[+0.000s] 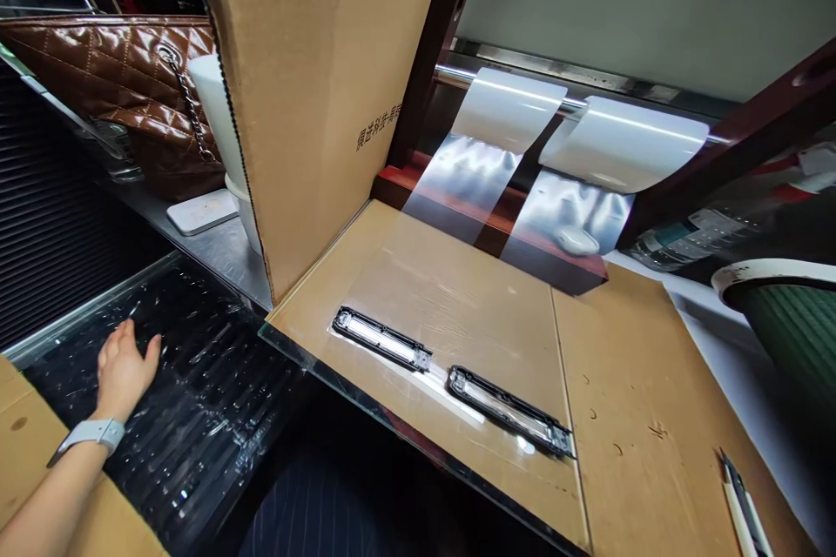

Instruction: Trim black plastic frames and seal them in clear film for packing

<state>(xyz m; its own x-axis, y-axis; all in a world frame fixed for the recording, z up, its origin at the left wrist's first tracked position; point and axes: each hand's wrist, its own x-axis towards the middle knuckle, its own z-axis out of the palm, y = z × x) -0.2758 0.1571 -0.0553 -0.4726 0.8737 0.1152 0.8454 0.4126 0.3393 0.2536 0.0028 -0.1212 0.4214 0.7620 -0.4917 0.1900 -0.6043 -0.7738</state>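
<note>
Head view shows the left hand [123,365], grip spread and holding nothing, over the black tray [215,383], well apart from two strips [382,338] on the bench [640,383]; right hand unseen.

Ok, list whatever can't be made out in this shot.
All from the head view:
right hand: outside the picture altogether.
left hand: whether it hovers over or rests on the black tray; its own back hides the contact.
cardboard box: the printing runs past its corner.
pens: cut by the bottom edge.
green tub: cut by the right edge.
</note>
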